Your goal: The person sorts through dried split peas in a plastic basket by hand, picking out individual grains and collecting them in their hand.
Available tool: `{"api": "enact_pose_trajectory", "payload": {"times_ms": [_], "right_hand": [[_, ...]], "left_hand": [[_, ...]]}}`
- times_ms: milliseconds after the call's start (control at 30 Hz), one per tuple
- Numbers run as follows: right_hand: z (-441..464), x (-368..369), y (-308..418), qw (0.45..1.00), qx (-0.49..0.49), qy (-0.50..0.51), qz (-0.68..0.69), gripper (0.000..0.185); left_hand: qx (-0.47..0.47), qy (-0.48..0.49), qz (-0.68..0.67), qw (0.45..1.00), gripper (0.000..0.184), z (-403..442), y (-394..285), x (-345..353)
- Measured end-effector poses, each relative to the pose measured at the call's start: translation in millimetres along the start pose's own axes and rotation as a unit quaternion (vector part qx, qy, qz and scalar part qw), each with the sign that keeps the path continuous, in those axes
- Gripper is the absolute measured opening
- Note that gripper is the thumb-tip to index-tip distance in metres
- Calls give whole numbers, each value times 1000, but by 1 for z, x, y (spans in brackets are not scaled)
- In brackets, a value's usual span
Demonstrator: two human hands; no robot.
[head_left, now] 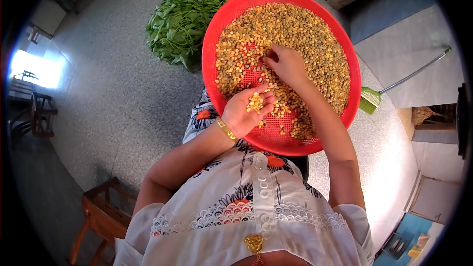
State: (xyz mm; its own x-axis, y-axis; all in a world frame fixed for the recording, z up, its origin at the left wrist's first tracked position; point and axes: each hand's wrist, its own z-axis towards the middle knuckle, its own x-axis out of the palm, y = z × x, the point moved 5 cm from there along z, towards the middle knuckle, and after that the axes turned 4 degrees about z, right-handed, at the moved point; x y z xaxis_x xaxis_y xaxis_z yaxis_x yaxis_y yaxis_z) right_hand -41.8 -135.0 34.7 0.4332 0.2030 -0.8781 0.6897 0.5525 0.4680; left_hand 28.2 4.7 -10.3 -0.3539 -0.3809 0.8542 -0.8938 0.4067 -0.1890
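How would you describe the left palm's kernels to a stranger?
Find the red tray, then the left hand, palm up over its near side. Cupped there lie the kernels, a small yellow heap, held apart from the tray's mixed brown and yellow ones.

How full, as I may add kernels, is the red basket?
Partly full: kernels spread across the basket, but bare mesh shows.

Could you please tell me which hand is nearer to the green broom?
Right. The right hand is at the kernels, left of the broom; the left hand, cupping some, is farther left.
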Motion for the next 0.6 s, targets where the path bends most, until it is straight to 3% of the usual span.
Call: {"api": "enact_pose_trajectory", "payload": {"times_ms": [167,367,600], "right_hand": [[5,11,-3,996,-20,-34,-81,15],[3,-2,2,998,-39,-29,-27,13],[4,8,3,996,-52,-32,-70,16]], "left_hand": [[6,1,7,1000,28,1,0,-1],[5,-6,12,1000,28,1,0,0],[2,-11,16,1000,28,0,-1,0]]}}
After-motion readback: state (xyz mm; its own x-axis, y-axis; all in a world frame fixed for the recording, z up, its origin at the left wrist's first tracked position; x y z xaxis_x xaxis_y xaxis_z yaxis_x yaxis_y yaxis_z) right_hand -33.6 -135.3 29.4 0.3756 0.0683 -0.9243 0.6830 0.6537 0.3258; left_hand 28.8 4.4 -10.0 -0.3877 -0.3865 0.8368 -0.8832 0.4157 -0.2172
